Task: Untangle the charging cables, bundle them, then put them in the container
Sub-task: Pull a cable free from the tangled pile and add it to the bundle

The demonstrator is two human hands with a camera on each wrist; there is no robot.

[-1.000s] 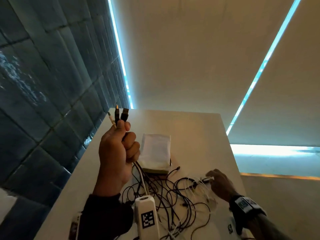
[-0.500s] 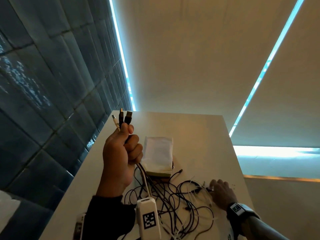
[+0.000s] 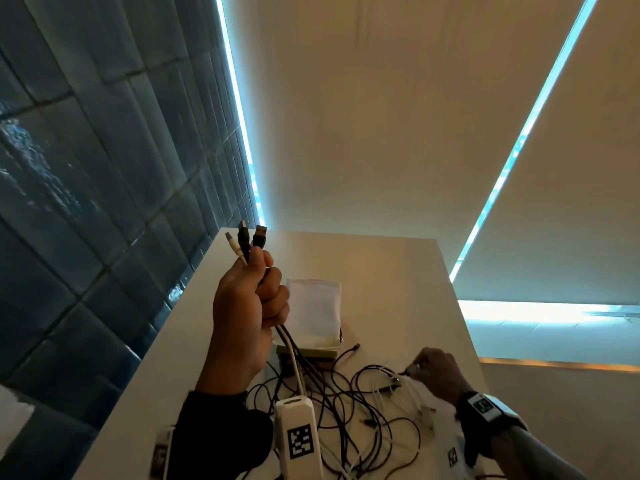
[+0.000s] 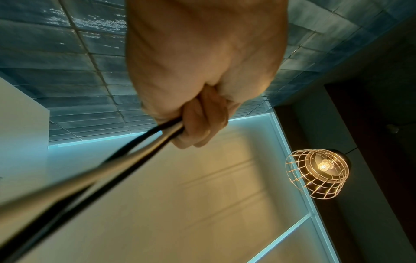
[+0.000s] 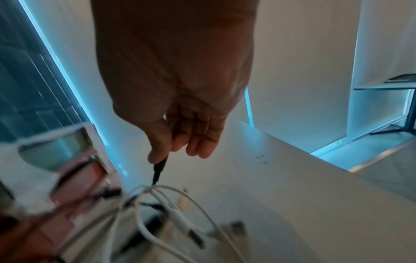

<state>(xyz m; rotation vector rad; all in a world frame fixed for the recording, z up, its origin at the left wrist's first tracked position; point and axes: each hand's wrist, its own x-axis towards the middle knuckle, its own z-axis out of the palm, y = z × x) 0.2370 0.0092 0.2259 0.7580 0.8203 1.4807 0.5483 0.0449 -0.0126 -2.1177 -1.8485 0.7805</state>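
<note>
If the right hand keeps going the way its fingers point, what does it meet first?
Probably the tangle of black and white charging cables on the white table: the right hand points into it, pinching a black plug. Depth is unclear.

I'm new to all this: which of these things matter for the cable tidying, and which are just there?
Part of the job:
- left hand gripping three cable plugs
- right hand pinching a black connector
- tangled cables
- white pouch

Just there:
- table
- caged lamp

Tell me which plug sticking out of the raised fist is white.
The leftmost plug above the left hand; the other two plugs beside it are black.
</note>
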